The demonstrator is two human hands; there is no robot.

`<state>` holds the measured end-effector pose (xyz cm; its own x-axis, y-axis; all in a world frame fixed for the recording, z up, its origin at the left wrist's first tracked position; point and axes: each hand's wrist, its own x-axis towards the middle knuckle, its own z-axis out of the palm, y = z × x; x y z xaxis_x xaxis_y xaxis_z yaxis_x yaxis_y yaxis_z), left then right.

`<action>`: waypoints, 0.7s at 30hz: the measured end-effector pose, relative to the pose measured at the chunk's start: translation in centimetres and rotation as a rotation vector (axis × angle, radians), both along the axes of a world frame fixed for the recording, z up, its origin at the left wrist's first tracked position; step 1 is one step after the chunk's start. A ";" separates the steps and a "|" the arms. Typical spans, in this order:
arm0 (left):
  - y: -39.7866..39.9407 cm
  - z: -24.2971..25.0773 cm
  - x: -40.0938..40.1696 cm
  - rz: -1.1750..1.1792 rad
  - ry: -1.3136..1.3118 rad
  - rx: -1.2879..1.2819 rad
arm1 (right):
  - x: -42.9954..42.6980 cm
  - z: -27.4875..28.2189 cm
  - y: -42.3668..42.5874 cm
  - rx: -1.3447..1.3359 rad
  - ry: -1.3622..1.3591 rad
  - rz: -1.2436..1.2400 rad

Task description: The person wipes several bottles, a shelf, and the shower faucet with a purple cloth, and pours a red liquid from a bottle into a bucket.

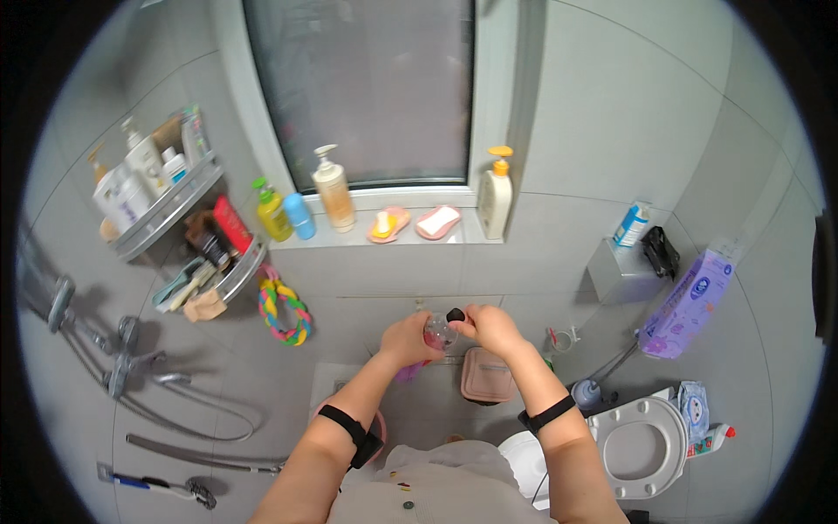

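Note:
My left hand point(407, 340) is wrapped around a clear, rounded container point(441, 333) with something pink showing at its side. Close against it, my right hand point(492, 329) pinches a small black cap-like piece point(455, 315) between thumb and fingers. Whether that piece touches the container's rim cannot be told. A pink-purple item point(410, 372) shows just below my left hand, partly hidden by it. Beneath my right wrist stands a pink lidded bin point(488, 376) on the floor.
On the windowsill point(366, 243) stand pump bottles and two soap dishes. Corner racks point(173, 203) hold toiletries at left, above a shower mixer point(124, 357). The toilet point(638, 449), a steel paper box point(622, 272) and a purple tissue pack point(687, 304) are at right.

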<state>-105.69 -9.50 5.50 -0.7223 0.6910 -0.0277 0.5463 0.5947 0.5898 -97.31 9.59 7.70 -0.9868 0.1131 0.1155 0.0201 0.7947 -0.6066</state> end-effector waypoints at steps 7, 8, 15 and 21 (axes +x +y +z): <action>10.5 -0.7 -0.8 -0.321 -0.193 0.067 | 2.9 0.0 7.2 0.097 0.144 -0.285; 12.1 -1.1 -0.7 -0.335 -0.198 0.068 | 3.1 -0.1 8.4 0.101 0.140 -0.299; 18.8 -0.8 2.7 -0.330 -0.032 0.249 | 5.5 -1.6 13.8 0.218 0.313 -0.536; 20.3 -2.8 0.5 -0.297 -0.035 0.359 | 7.1 6.5 21.3 0.272 0.451 -0.774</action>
<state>-105.19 10.82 2.74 -0.4943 0.8382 0.2304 0.6381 0.1699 0.7510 -90.18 30.91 14.23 -0.5043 0.6327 0.5877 0.4109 0.7744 -0.4812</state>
